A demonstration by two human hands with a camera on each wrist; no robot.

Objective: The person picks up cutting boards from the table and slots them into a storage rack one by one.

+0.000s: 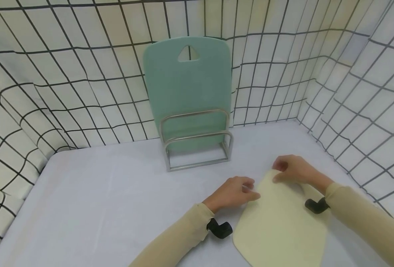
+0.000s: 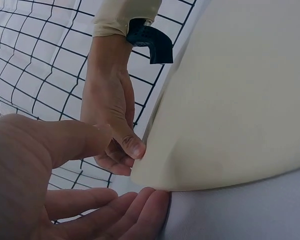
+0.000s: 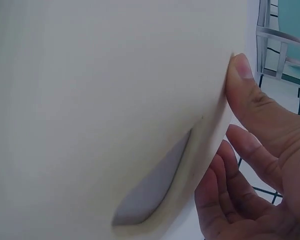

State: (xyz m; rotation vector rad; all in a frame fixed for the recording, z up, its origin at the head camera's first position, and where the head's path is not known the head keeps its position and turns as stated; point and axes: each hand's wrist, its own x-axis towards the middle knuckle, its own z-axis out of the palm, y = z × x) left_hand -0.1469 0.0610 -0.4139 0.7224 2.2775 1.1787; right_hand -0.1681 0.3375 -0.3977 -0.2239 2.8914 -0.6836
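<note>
A cream cutting board (image 1: 280, 226) lies tilted on the white surface at the front right. A triangular hole (image 3: 157, 185) near its edge shows in the right wrist view. My right hand (image 1: 293, 169) grips the board's far corner, thumb on the edge and fingers curled behind it. My left hand (image 1: 233, 192) is at the board's left edge. In the left wrist view, its fingertips (image 2: 157, 200) touch that edge from below, with the thumb held apart. Farther back, a green cutting board (image 1: 190, 85) stands upright in a wire rack (image 1: 198, 163).
White cloth walls with a black grid (image 1: 93, 81) enclose the back and both sides. The white tabletop (image 1: 83, 200) stretches to the left of the hands. Each wrist carries a black camera mount (image 1: 220, 229).
</note>
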